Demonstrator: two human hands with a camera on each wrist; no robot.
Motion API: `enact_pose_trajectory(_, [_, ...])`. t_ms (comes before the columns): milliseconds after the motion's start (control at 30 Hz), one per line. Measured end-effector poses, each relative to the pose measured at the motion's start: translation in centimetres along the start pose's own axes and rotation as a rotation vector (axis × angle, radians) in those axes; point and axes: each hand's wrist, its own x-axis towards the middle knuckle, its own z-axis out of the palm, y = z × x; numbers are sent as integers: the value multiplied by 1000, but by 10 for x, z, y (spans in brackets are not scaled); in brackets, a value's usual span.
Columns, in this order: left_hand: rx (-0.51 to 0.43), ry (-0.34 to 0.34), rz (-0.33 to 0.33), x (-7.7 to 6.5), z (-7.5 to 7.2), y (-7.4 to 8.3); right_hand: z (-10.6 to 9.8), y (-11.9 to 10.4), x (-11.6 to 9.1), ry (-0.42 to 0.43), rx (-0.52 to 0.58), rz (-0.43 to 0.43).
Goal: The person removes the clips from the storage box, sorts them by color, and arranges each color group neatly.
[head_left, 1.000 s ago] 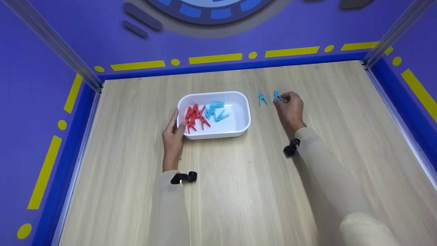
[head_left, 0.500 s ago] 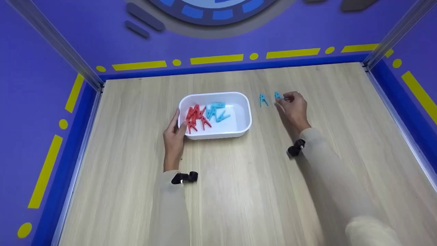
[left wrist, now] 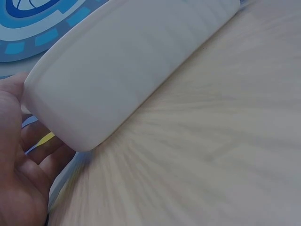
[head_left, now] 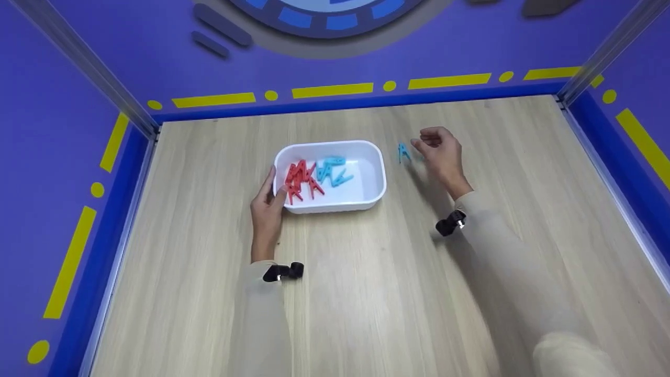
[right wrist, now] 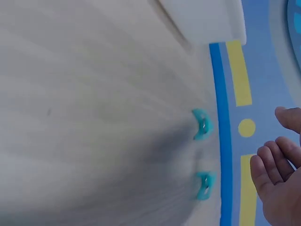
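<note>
My left hand (head_left: pixel 267 212) grips the left end of a white plastic tub (head_left: pixel 361 183), thumb at the rim and fingers against the outer wall in the left wrist view. Inside the tub, red clothespins (head_left: pixel 298 175) lie heaped on the left, with light blue clothespins (head_left: pixel 327 172) beside them. Right of the tub, a blue clothespin (head_left: pixel 403 152) stands on the table. My right hand (head_left: pixel 444 159) hovers just right of it with loosely bent fingers and nothing held. A second blue clothespin (right wrist: pixel 205 185) shows in the right wrist view; the hand mostly hides it in the head view.
The wooden table (head_left: pixel 335 303) is bordered by blue-purple panels (head_left: pixel 293 68) with yellow markings at the back and both sides. Metal posts (head_left: pixel 99 78) stand at the rear corners. Both forearms reach across the table from the front.
My right hand has let go of the blue clothespin and risen from the table, shifting slightly left. My left hand and the tub stay in place.
</note>
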Motion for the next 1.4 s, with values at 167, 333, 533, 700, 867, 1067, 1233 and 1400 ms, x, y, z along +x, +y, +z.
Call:
enact_pose_trajectory(167, [4, -8, -1, 0, 1, 1, 6, -13, -4, -23, 19, -32])
enact_pose_trajectory(333, [-3, 5, 22, 1, 0, 0, 12, -24, -7, -70, 19, -82])
enact_pose_trajectory(533, [6, 10, 14, 0, -1, 0, 20, -39, -10, -145, 20, -108])
enact_pose_trajectory(700, [3, 7, 5, 0, 0, 0, 25, -48, -13, -215, -2, -179])
enact_pose_trajectory(867, [0, 6, 5, -1, 0, 1, 30, -52, -15, -298, -56, -227])
enact_pose_trajectory(1067, [-1, 4, 15, 0, 0, 1, 40, -57, -15, -406, -101, -225])
enact_pose_trajectory(1233, [-6, 0, 21, 0, -1, 0, 48, -57, -14, -492, -133, -237])
enact_pose_trajectory(1400, [-5, -13, 21, -1, -1, 0, 56, -56, -13, -536, -184, -249])
